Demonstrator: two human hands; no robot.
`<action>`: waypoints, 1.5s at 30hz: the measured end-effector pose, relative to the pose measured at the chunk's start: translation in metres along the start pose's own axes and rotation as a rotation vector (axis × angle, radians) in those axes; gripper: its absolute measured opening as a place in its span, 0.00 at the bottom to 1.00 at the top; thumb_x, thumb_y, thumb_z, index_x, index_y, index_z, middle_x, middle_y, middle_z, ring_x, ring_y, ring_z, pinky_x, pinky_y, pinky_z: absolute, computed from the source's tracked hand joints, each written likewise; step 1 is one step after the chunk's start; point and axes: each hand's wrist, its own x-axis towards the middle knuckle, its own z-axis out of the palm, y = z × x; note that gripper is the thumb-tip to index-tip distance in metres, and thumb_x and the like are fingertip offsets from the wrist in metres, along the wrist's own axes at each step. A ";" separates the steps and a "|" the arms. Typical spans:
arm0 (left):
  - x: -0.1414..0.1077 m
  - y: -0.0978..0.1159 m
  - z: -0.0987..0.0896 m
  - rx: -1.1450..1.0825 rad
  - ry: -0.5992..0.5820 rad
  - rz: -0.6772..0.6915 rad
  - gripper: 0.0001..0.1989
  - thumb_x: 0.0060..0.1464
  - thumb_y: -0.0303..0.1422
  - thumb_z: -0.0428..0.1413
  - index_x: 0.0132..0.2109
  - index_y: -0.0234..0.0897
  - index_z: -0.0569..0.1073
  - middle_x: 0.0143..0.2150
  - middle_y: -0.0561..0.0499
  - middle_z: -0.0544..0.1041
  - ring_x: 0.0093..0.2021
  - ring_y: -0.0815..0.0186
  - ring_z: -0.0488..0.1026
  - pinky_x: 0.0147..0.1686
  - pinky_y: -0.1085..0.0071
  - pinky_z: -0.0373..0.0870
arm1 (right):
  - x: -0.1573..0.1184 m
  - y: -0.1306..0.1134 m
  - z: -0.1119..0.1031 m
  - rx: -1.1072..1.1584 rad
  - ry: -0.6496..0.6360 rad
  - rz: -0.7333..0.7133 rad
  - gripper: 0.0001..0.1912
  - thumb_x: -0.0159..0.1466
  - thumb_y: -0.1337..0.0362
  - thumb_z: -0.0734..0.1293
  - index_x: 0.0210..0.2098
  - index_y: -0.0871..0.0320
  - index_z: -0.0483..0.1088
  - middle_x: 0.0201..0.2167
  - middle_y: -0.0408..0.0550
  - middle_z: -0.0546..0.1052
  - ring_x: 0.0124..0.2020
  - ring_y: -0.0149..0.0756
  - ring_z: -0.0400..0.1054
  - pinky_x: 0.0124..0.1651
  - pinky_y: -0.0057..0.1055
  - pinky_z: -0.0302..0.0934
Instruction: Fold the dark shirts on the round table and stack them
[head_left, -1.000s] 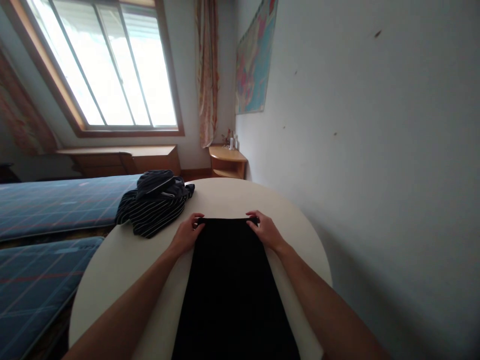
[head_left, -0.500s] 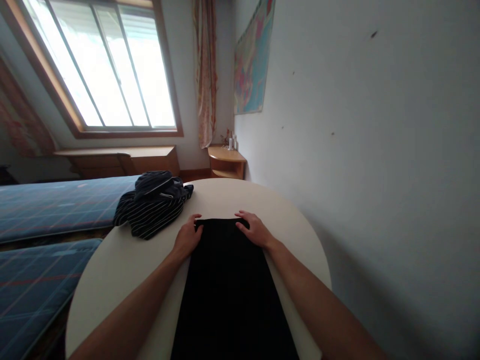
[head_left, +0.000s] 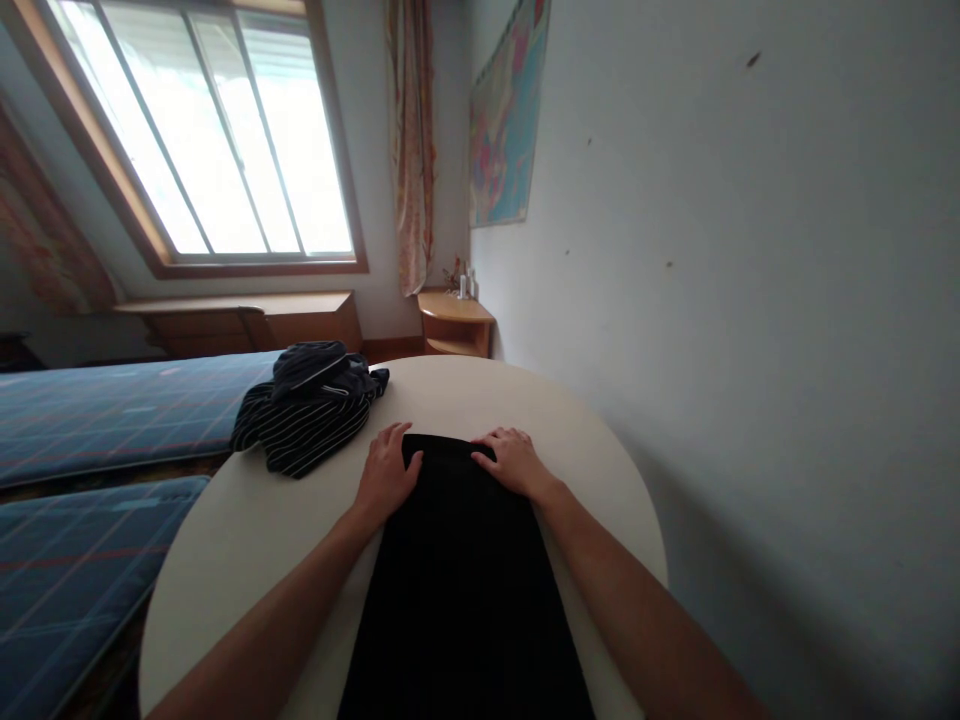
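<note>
A long black garment (head_left: 461, 580), which looks like trousers folded lengthwise, lies flat on a round white table (head_left: 600, 480). Its narrow far end has a straight band along the edge. At the left far corner rests my left hand (head_left: 386, 475), fingers stretched past the edge and thumb on the cloth, spread apart. My right hand (head_left: 516, 462) lies over the right far corner. Its fingers are slightly bent and the thumb is apart from them on the cloth. The near end of the garment runs out of view.
A crumpled dark striped garment (head_left: 311, 410) lies at the table's left far edge. Blue plaid mattresses (head_left: 142, 410) stand to the left. A white wall (head_left: 787, 380) rises close on the right. Behind are a wooden desk (head_left: 311, 318) and a corner shelf (head_left: 454, 307).
My left hand has shifted slightly right with the left corner of the band, which now slants a little. My right hand's fingers have settled lower onto the right corner.
</note>
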 end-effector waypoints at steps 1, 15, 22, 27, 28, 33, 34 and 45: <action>-0.006 0.010 -0.004 -0.005 -0.014 0.041 0.22 0.59 0.35 0.54 0.59 0.36 0.68 0.62 0.38 0.67 0.63 0.50 0.64 0.64 0.53 0.60 | -0.001 0.002 -0.002 -0.012 0.008 0.026 0.18 0.67 0.51 0.63 0.52 0.48 0.75 0.50 0.51 0.76 0.53 0.45 0.66 0.61 0.46 0.50; -0.083 0.081 0.013 0.030 -0.600 0.279 0.38 0.62 0.56 0.44 0.72 0.44 0.51 0.75 0.40 0.43 0.73 0.39 0.31 0.65 0.33 0.38 | -0.029 0.048 -0.031 -0.313 0.223 0.599 0.15 0.64 0.63 0.64 0.46 0.63 0.75 0.50 0.66 0.73 0.56 0.58 0.62 0.59 0.57 0.51; -0.039 0.039 -0.009 -0.026 -0.703 0.460 0.35 0.59 0.51 0.54 0.70 0.50 0.57 0.74 0.45 0.49 0.73 0.43 0.36 0.67 0.38 0.38 | -0.027 -0.002 -0.018 -0.023 0.175 -0.035 0.23 0.69 0.52 0.60 0.61 0.49 0.67 0.67 0.49 0.61 0.70 0.48 0.46 0.70 0.52 0.37; -0.034 0.035 -0.013 -0.077 -0.680 0.439 0.27 0.63 0.51 0.50 0.66 0.50 0.63 0.72 0.47 0.56 0.73 0.47 0.41 0.68 0.42 0.41 | -0.026 -0.021 0.005 0.060 -0.114 -0.082 0.27 0.71 0.47 0.54 0.66 0.47 0.61 0.69 0.48 0.60 0.71 0.48 0.46 0.70 0.55 0.36; -0.035 0.036 -0.011 -0.075 -0.659 0.427 0.27 0.63 0.50 0.50 0.65 0.49 0.64 0.72 0.47 0.56 0.73 0.47 0.41 0.68 0.41 0.41 | -0.026 -0.016 0.008 0.053 -0.120 -0.045 0.27 0.71 0.47 0.54 0.66 0.47 0.62 0.69 0.49 0.60 0.71 0.49 0.46 0.69 0.56 0.35; -0.039 0.044 -0.008 -0.033 -0.603 0.460 0.33 0.54 0.45 0.60 0.66 0.50 0.63 0.72 0.46 0.56 0.73 0.41 0.40 0.66 0.35 0.39 | -0.024 0.021 0.006 -0.030 0.011 0.276 0.31 0.70 0.46 0.56 0.67 0.52 0.60 0.70 0.55 0.56 0.71 0.54 0.46 0.68 0.58 0.36; -0.039 0.047 -0.009 -0.035 -0.608 0.495 0.35 0.53 0.42 0.61 0.67 0.52 0.61 0.72 0.47 0.55 0.73 0.41 0.40 0.66 0.34 0.38 | -0.024 0.028 0.003 -0.047 0.035 0.341 0.32 0.70 0.47 0.56 0.67 0.54 0.59 0.70 0.57 0.56 0.70 0.54 0.47 0.68 0.58 0.38; -0.046 0.073 -0.022 -0.149 -0.766 0.696 0.31 0.53 0.39 0.60 0.64 0.55 0.66 0.72 0.50 0.56 0.71 0.41 0.47 0.66 0.36 0.45 | -0.024 0.070 -0.024 -0.124 0.137 0.613 0.23 0.67 0.51 0.62 0.51 0.61 0.75 0.48 0.61 0.78 0.49 0.48 0.73 0.49 0.38 0.64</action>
